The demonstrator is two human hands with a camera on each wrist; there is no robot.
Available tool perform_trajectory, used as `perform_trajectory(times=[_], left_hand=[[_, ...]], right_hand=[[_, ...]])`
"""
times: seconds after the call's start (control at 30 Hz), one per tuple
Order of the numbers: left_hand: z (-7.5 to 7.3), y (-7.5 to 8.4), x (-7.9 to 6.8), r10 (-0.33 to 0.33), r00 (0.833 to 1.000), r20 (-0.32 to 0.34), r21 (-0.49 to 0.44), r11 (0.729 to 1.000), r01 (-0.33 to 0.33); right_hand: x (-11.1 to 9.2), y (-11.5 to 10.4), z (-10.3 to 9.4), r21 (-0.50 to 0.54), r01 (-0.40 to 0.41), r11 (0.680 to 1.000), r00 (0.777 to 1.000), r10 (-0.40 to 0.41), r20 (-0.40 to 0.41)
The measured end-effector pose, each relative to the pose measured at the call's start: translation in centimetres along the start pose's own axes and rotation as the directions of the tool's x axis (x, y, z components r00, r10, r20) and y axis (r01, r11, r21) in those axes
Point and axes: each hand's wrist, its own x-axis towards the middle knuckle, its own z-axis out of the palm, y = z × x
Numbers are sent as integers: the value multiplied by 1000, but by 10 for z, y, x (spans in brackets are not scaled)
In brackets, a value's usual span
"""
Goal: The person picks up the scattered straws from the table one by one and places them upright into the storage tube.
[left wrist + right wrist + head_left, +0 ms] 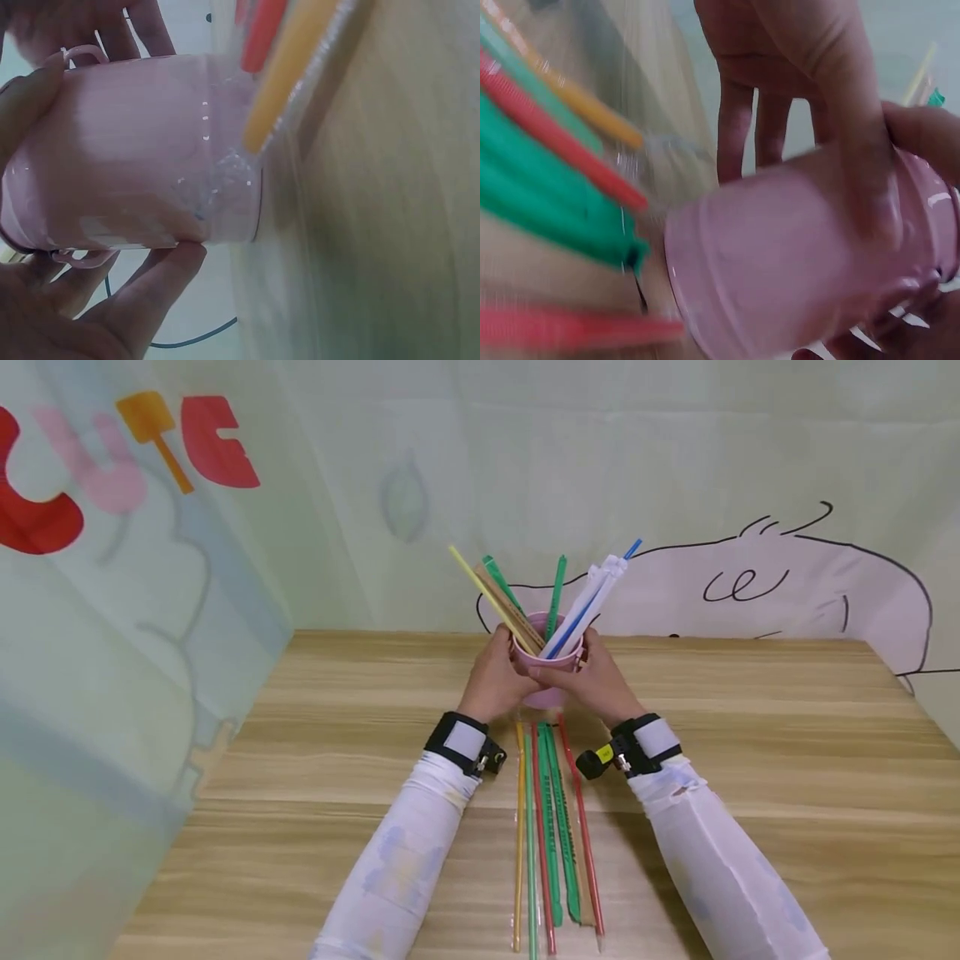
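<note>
A pink bucket [546,698] with small side loops is held between both hands at the far part of the table. My left hand [493,681] grips its left side, and my right hand [602,683] grips the right side, its thumb across the front. Out of the bucket lean a yellow straw [480,583], a brown paper-wrapped straw [504,597], green-wrapped straws [557,597], white-wrapped straws [587,602] and a blue straw [633,548]. The bucket's smooth pink wall [135,150] fills much of the left wrist view; whether its base touches the table is hard to tell.
Between the forearms several straws lie lengthwise on the wooden table [315,743]: an orange-yellow straw [518,843], red straws [579,814], green-wrapped straws [551,827] and a brown-wrapped straw [585,893]. A printed cloth backdrop [525,468] stands behind the table and along its left.
</note>
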Motion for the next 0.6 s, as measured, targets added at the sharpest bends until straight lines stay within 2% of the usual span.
perform_trajectory(times=[0.17,0.33,0.5,0.6], left_hand=[[3,-1,0,-1,1000,-5,17,1000,1],[1,-1,0,-5,1000,-4,40,999,6],[-3,4,-3,-15,999,35,75,997,12],[-8,7,-6,-43,998,54,128,991,36]], right_hand=[[1,-6,9,89,75,993,997,-72,-38],[3,-9,10,96,101,990,995,-98,-35],[3,-9,8,82,96,992,995,-95,-14],[4,-9,8,77,92,993,996,-91,-10]])
